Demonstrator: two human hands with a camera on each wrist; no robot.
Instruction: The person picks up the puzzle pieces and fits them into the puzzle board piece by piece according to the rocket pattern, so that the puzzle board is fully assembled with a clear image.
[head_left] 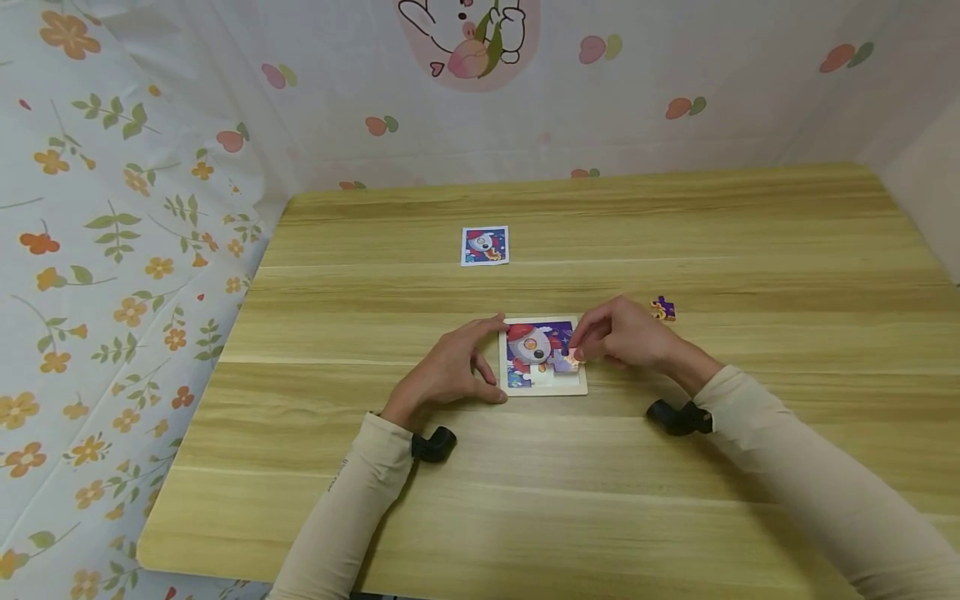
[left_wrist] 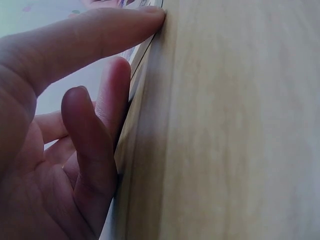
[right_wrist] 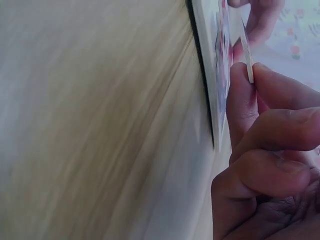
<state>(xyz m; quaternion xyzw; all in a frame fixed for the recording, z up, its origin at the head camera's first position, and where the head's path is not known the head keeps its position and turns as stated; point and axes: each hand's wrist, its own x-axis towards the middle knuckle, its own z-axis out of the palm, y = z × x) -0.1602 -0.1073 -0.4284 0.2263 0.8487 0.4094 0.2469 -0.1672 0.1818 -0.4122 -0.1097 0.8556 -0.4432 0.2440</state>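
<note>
A shallow jigsaw tray (head_left: 544, 395) lies on the table, partly filled with a cartoon picture in purple, red and white. My left hand (head_left: 457, 364) holds its left side, thumb at the near corner and index finger at the far one. Between thumb and index finger, my right hand (head_left: 626, 335) pinches a jigsaw piece (head_left: 564, 361) over the tray's right part. The right wrist view shows that piece (right_wrist: 247, 57) edge-on, tilted and apart from the tray. Bare pale tray floor (head_left: 543, 377) shows along the near side.
Another jigsaw piece (head_left: 664, 308), purple and yellow, lies beyond my right wrist. A small picture card (head_left: 485, 247) with a similar cartoon lies farther back on the wooden table (head_left: 360, 300). Patterned curtains (head_left: 480, 125) hang behind and to the left.
</note>
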